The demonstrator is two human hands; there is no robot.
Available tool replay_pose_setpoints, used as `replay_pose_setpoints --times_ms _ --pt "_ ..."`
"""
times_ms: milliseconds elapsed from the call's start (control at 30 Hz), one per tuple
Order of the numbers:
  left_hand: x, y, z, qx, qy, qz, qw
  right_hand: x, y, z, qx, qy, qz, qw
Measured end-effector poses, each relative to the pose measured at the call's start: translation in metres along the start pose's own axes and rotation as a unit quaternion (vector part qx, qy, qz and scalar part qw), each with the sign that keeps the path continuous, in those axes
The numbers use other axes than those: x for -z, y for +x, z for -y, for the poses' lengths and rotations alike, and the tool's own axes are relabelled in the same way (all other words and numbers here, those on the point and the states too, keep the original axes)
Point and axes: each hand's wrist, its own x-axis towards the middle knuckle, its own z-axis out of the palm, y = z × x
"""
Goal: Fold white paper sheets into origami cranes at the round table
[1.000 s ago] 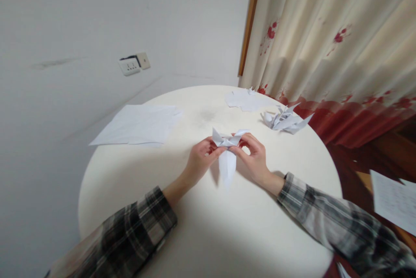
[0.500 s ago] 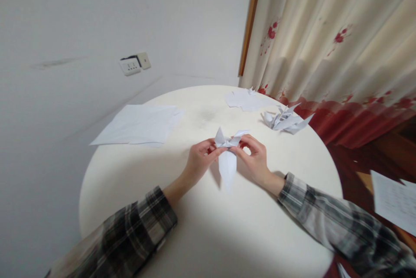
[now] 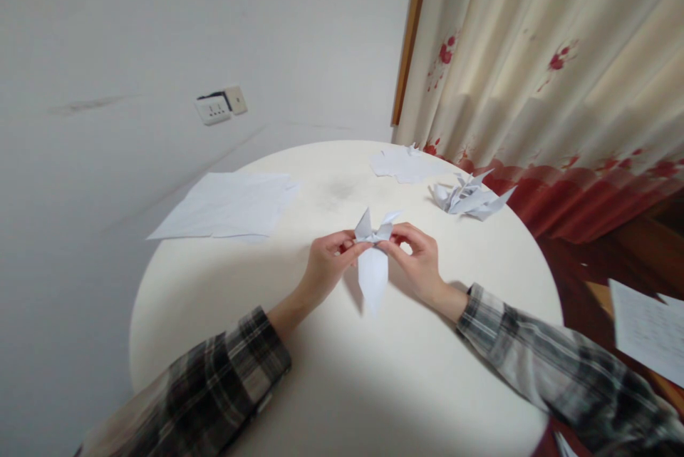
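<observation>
A folded white paper figure (image 3: 372,268) with two pointed flaps at its top is held above the middle of the round white table (image 3: 224,314). My left hand (image 3: 327,266) pinches its left side. My right hand (image 3: 418,259) pinches its right side with fingers curled. The figure's long pointed part hangs toward me between both hands.
A stack of flat white sheets (image 3: 229,204) lies at the table's far left. Finished folded paper figures (image 3: 470,197) and paper scraps (image 3: 403,162) lie at the far right, near a flowered curtain (image 3: 539,79). A wall socket (image 3: 219,105) sits behind. More printed paper (image 3: 646,329) lies off the table, right.
The two upper flaps of the paper figure have been drawn closer together and stand more upright. Both hands stay in nearly the same place.
</observation>
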Motion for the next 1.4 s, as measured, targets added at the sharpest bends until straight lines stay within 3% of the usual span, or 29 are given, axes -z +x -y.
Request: replay_pose_setpoints --times_ms 500,733,867,1167,1400 --pt "0.0 0.0 -0.003 -0.004 0.016 -0.006 1.0 -0.001 -0.001 0.003 -0.028 0.001 0.002 1.0" --pt "0.0 0.001 0.002 0.013 -0.02 0.051 0.998 -0.005 -0.002 -0.006 -0.098 0.075 -0.022 0.992" --pt "-0.001 0.002 0.006 0.027 -0.021 0.057 0.998 -0.006 -0.001 -0.009 -0.115 0.128 -0.032 0.985" --pt "-0.002 0.001 0.002 0.037 -0.016 0.089 0.995 -0.006 -0.001 -0.009 -0.155 0.165 -0.004 0.974" --pt "0.002 -0.003 -0.005 -0.028 0.015 0.089 0.996 -0.008 -0.003 -0.004 -0.134 0.152 0.008 0.979"
